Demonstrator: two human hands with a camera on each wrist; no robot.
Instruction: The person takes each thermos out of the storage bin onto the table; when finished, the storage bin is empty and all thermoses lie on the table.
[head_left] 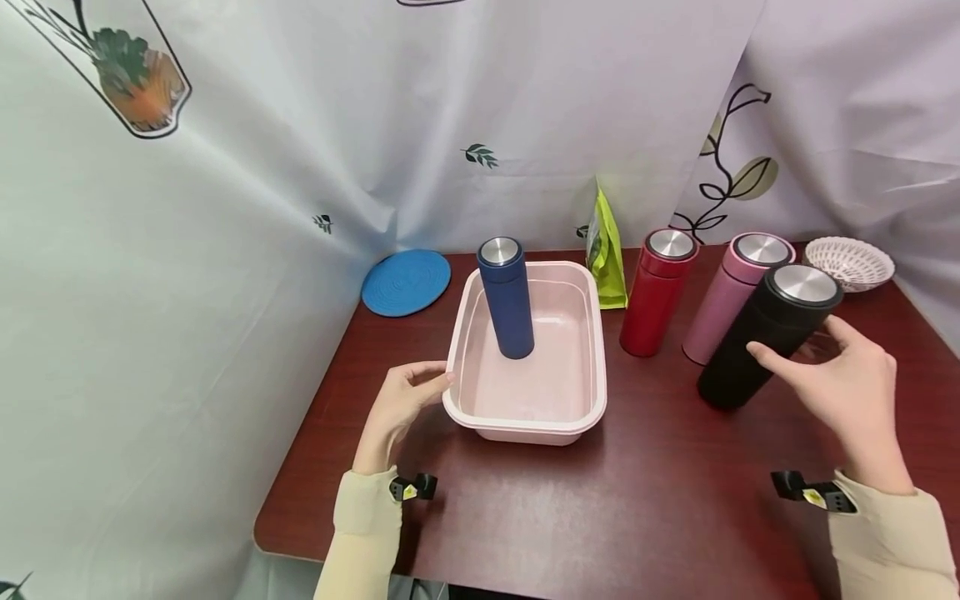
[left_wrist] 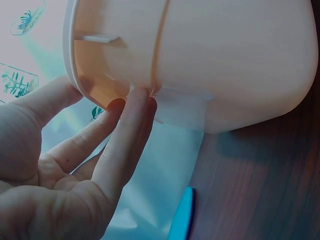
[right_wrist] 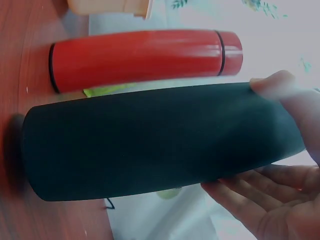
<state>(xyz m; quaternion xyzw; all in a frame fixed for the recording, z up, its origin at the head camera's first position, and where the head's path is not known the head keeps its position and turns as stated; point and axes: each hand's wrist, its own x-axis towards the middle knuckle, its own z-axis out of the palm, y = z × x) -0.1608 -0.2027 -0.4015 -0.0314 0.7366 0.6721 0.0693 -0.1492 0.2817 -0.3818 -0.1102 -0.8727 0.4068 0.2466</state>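
My left hand point(head_left: 401, 408) holds the left rim of a pale pink plastic basin point(head_left: 525, 429), thumb on the rim and fingers under it, as the left wrist view shows. Inside the basin stands a blue thermos point(head_left: 510, 308) with a steel-topped lid. At the right, my right hand point(head_left: 843, 387) grips a black thermos point(right_wrist: 150, 145) around its upper part, thumb on one side and fingers on the other. Its base is close over the table. Behind it stand a pink thermos point(head_left: 720, 308) and, further left, a red thermos point(head_left: 652, 304).
A round blue mat point(head_left: 407, 283) lies at the back left of the dark red table point(head_left: 675, 492). Behind the basin's right corner stands a green pouch point(head_left: 609, 258). A white woven basket point(head_left: 851, 262) sits at the back right. Patterned white curtains point(head_left: 555, 108) hang behind the table.
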